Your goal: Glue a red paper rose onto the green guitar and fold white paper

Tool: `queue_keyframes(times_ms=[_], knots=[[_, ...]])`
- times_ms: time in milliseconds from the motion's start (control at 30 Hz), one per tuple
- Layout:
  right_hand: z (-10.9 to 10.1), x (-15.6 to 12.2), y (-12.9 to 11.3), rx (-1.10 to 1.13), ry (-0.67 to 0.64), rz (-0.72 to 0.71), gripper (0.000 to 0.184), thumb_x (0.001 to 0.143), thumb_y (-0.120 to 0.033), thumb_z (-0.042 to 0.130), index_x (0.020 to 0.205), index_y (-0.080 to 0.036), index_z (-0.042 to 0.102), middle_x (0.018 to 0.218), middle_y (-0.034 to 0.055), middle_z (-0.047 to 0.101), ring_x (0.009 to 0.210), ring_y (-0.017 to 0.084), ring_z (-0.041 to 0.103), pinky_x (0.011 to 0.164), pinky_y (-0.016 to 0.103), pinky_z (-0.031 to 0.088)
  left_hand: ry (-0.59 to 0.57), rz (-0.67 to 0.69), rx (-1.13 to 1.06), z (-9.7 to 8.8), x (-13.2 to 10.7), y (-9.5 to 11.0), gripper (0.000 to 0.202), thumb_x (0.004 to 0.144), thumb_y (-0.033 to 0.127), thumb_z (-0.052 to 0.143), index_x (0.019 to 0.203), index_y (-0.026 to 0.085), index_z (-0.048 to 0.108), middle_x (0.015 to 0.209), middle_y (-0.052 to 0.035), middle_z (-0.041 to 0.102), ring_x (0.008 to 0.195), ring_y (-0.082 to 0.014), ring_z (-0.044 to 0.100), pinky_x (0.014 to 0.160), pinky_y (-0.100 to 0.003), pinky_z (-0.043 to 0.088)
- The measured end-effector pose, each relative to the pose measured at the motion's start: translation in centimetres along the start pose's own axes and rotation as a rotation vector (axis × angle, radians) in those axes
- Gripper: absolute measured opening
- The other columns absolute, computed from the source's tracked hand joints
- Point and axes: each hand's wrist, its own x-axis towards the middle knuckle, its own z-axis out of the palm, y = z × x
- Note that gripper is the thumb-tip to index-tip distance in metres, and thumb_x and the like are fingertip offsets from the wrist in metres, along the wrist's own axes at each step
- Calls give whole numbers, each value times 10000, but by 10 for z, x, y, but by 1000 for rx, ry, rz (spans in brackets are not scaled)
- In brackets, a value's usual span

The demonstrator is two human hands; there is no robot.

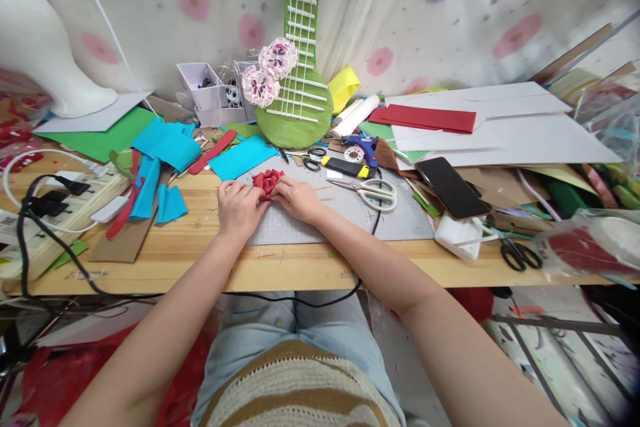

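Between my two hands is a red paper flower (269, 181), its folded petals bunched together over the edge of the grey cutting mat (300, 230). My left hand (239, 207) is closed on its left side, fingers bent against the petals. On the other side, my right hand (295, 199) pinches the flower's right edge. Parts of the flower are hidden under the fingertips. Just behind it lies a blue crepe paper strip (243, 157). A green paper guitar (295, 103) with white strings and two pink-and-white flowers stands upright beyond.
White-handled scissors (377, 195), a utility knife (349, 167) and a blue glue gun (365, 145) lie right of my hands. Farther right are a phone (453, 187) and black scissors (521, 255). A power strip (65, 220) with cables stands left. A black cable (310, 305) hangs along the front edge.
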Motion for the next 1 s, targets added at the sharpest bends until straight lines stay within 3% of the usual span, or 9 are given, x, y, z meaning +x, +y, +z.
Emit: queue_keyframes(times_ms=[333,633,1000], knots=[[-1,-3,2,-28,71,-62,180,906,-312,503,983,-176,592,1074,77,584,845,144,555,637,248,372,19,25,-5,0,2,4,231,854,279,536,663,227,654,695,-37,696,769,-213,532,860,-434,302],[0,0,1,-29,52,10,221,938,-300,439,935,-170,618,1020,69,589,795,128,550,605,235,358,45,-50,32,-1,0,8,156,812,347,602,749,251,708,831,-62,680,866,-243,494,873,-452,281],[-3,-2,2,-31,55,68,224,925,-315,458,954,-179,633,1031,61,598,797,134,574,616,237,375,71,-49,109,-1,-2,14,211,846,353,551,881,239,724,827,-84,639,856,-243,473,849,-434,283]])
